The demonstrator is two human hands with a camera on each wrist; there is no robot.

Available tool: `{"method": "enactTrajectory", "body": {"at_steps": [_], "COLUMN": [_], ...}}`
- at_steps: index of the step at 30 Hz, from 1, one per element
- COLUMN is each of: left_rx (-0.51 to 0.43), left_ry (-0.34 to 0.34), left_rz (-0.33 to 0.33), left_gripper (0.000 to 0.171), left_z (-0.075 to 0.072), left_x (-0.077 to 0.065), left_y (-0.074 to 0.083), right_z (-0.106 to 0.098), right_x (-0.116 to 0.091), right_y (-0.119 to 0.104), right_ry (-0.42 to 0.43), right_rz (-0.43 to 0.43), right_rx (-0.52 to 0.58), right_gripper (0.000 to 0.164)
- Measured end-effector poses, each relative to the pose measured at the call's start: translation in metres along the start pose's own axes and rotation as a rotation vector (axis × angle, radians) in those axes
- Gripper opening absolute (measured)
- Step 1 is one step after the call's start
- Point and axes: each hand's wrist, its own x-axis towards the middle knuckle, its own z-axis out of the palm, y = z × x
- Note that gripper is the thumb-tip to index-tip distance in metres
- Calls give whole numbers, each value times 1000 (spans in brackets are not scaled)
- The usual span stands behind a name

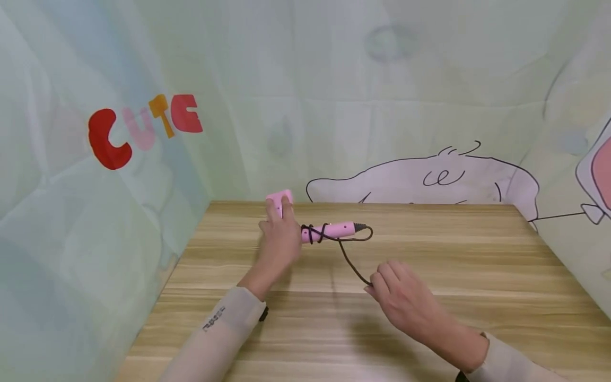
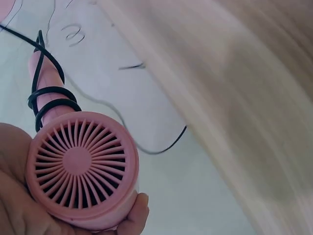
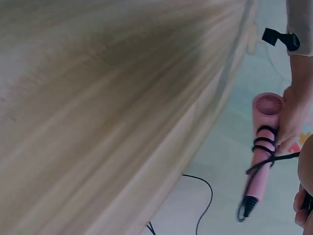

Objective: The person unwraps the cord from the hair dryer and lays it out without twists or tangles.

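A pink hair dryer [image 1: 336, 229] is held above the wooden table by my left hand [image 1: 280, 239], whose fingers curl round its body. Its round slotted rear grille [image 2: 78, 164] faces the left wrist camera. A black cord [image 3: 264, 142] wraps several times round the handle, which points right in the head view. From the handle the cord runs down to my right hand [image 1: 403, 297], which pinches it between thumb and fingers. In the right wrist view the right hand [image 3: 305, 196] shows only at the edge. The cord's far end is hidden.
The wood-grain table [image 1: 477, 254] spans the space beneath both hands. Behind it and at the sides hang pale green cloth walls [image 1: 286, 63] with a cartoon outline and coloured letters. A dark strap piece [image 3: 279, 38] sits at the left sleeve.
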Motion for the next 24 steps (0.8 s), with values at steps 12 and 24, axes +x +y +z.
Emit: {"method": "enactTrajectory", "body": {"at_steps": [12, 24], "left_rx": [-29, 48], "left_ry": [139, 237], "left_rz": [14, 160], "left_gripper": [66, 61], "left_z": [-38, -58], "left_x": [-6, -36], "left_y": [4, -3], "right_z": [23, 46], "right_x": [-15, -18], "right_y": [-4, 45], "right_ry": [32, -129], "right_rz": [88, 160], "right_rx": [-56, -218], "right_gripper": [55, 65]}}
